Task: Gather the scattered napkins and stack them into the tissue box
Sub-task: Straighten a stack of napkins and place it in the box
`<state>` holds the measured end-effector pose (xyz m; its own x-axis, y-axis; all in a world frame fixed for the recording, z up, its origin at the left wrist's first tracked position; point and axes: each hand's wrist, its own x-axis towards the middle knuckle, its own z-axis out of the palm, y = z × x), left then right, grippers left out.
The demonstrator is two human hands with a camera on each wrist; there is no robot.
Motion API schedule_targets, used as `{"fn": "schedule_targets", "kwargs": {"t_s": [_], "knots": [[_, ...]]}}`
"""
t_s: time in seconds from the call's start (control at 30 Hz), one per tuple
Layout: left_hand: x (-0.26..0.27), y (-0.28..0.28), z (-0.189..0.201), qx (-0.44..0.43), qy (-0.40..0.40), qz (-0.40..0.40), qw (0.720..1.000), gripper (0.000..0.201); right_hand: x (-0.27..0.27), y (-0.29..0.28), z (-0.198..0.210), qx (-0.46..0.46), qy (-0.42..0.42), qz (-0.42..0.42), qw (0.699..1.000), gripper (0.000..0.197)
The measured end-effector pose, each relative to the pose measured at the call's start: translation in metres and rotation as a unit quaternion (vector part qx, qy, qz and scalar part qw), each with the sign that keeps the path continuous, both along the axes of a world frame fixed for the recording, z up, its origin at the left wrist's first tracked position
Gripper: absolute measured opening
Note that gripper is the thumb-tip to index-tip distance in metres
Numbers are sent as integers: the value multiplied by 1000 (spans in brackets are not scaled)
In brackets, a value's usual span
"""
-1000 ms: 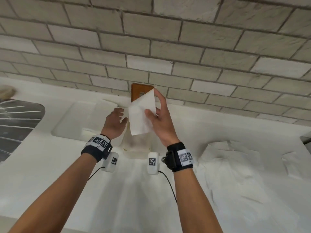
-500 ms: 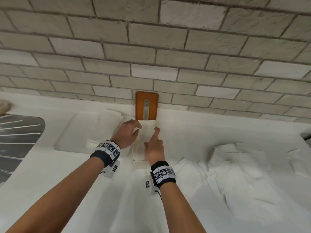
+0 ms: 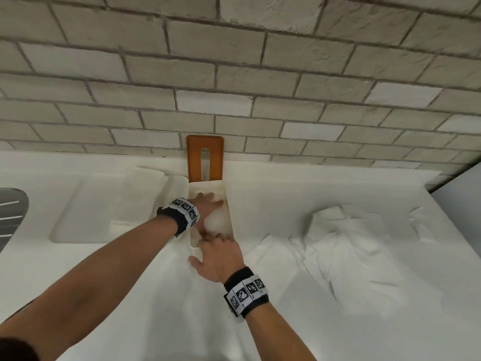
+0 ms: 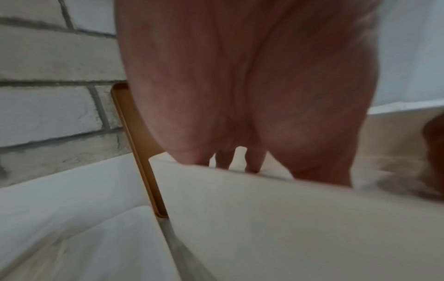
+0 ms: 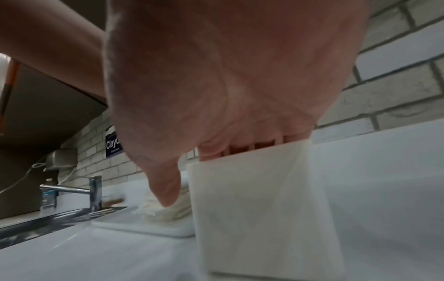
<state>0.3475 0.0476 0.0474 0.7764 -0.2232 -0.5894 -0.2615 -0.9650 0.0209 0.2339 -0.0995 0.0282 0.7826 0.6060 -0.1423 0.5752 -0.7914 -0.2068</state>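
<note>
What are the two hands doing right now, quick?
Left hand: open, fingers flat, pressing a napkin down inside the tissue box.
Right hand: open, fingertips dipping over the box's near edge.

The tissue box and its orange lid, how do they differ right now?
The tissue box is white and lies open on the counter; the orange lid stands upright against the brick wall. Both hands reach into the box, none touches the lid. The lid has a slot; the box is an open tray. Both are rectangular.

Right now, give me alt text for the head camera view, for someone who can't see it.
Both hands reach into an open white tissue box on a white counter: left hand flat inside, right hand at its near end. Loose napkins lie right; an orange lid leans on the brick wall.
</note>
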Motion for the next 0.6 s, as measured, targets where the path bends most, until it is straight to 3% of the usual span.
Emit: {"fn": "schedule_targets", "kwargs": {"t_s": [0.1,0.17,0.23,0.27,0.33,0.43,0.5,0.6], "knots": [[-9,-3,6,-41,-13,30,999,115,0,-15,8,155,-5,-35,987,33],[-20,-1,12,-127,-54,77,987,99,1,-39,12,288,-42,-112,950,23],[-40,-2,17,-218,-146,129,956,72,6,-75,7,349,-89,-217,907,25],[-55,-4,19,-250,-198,147,936,57,11,-96,2,335,-87,-257,902,32],[-89,-16,25,-316,-286,167,889,34,22,-136,-12,200,-6,-301,932,55],[-139,-38,25,-412,-359,131,827,14,36,-169,-28,-13,125,-272,954,97],[-163,-49,12,-448,-339,103,821,12,40,-172,-30,-41,161,-262,951,101],[-186,-60,-11,-460,-273,116,837,12,39,-171,-28,-38,181,-241,953,88]]}}
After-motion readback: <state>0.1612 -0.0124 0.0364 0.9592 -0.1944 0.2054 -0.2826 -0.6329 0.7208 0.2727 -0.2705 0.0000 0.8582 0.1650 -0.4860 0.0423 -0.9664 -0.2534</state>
